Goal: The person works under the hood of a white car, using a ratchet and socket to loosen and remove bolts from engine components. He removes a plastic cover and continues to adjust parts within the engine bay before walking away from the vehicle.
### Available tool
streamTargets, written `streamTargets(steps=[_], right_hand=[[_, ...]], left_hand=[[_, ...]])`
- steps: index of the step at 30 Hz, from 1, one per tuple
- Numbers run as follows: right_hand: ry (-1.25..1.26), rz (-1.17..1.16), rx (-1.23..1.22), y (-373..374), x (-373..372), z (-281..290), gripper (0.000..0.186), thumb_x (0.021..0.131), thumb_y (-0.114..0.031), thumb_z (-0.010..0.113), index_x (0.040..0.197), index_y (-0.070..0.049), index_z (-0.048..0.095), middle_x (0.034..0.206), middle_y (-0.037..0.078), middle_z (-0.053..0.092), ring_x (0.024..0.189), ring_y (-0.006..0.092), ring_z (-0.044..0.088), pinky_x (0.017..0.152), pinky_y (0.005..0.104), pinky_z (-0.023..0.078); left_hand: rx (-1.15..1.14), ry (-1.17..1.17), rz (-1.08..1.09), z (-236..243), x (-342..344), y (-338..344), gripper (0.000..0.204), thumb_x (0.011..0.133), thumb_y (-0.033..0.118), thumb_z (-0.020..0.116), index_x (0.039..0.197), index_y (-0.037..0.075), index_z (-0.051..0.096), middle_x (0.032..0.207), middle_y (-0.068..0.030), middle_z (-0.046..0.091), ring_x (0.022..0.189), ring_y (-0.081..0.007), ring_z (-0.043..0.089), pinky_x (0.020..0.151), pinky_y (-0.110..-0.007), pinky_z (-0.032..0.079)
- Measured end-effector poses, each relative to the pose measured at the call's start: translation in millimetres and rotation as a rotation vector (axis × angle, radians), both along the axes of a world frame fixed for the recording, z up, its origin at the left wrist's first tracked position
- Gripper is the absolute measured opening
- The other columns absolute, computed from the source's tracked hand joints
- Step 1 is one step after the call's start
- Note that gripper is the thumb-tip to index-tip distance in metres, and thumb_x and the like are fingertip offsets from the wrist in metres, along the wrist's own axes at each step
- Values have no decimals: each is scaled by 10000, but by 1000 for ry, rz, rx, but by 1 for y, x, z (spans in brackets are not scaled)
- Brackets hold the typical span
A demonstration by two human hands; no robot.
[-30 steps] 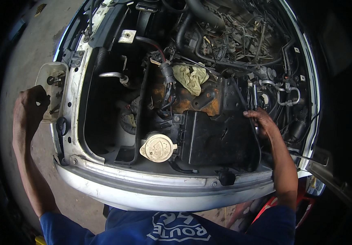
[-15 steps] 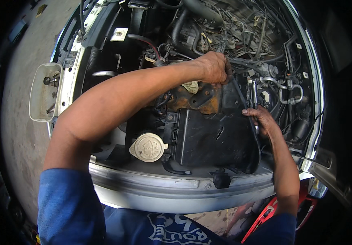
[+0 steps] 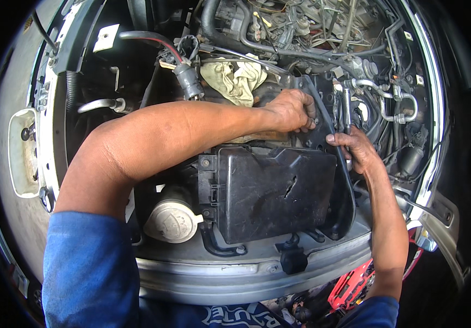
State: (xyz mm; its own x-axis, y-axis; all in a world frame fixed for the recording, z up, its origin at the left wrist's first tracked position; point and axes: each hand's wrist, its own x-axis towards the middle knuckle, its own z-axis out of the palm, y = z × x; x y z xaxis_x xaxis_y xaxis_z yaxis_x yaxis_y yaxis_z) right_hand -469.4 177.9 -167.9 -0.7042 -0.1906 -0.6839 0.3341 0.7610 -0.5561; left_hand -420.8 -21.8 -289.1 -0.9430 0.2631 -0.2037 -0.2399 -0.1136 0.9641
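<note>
My right hand grips a long silver ratchet-like tool upright beside the black metal bracket, its thumb lying at the bracket's edge. My left hand has reached across the engine bay, fingers curled onto the bracket's upper part at a small fastener; what lies inside the fingertips is hidden. Just left of that hand is a crumpled pale cloth. Below my hands sits a black plastic box with a torn slit in its lid, next to a pale reservoir cap.
A plastic tray with small hardware sits at the left fender. Hoses and metal pipes crowd the back and right. The white body rim runs along the front. A red tool case lies low at right.
My left hand has swung from the tray at the left to the bracket, dropping slightly since half a second ago. My right hand still grips the tool. The view has shifted, showing the cloth again.
</note>
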Motion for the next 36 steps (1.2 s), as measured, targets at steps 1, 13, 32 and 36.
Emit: streamTargets(steps=[1, 13, 32, 36], right_hand=[[-11, 8, 14, 0, -1, 1, 442, 694, -279, 871, 905, -43, 562, 661, -19, 533, 492, 76, 396, 489, 253, 315], [-61, 20, 53, 9, -6, -3, 573, 811, -431, 847, 1030, 19, 569, 604, -14, 475, 485, 89, 380, 522, 263, 344], [-170, -16, 15, 20, -17, -7, 1115, 845, -472, 824, 1417, 249, 194, 545, 3, 448, 446, 99, 375, 535, 272, 368], [-117, -27, 9, 19, -14, -8, 1168, 852, -477, 818, 1443, 262, 133, 541, 3, 437, 459, 96, 384, 525, 281, 366]], left_hand=[[-4, -3, 15, -1, 1, 0, 167, 809, 15, 798, 927, -5, 682, 809, -93, 726, 727, -165, 718, 600, -306, 564], [-185, 149, 34, -9, -1, -4, 196, 776, 54, 818, 936, 6, 715, 824, -112, 748, 759, -174, 718, 708, -331, 569], [-178, 247, 166, -13, 3, 8, 220, 778, 103, 829, 928, -8, 712, 881, -169, 749, 853, -260, 736, 787, -364, 567], [-248, 308, 115, -16, 5, 10, 213, 794, 91, 818, 905, -24, 678, 877, -203, 731, 860, -298, 735, 773, -378, 559]])
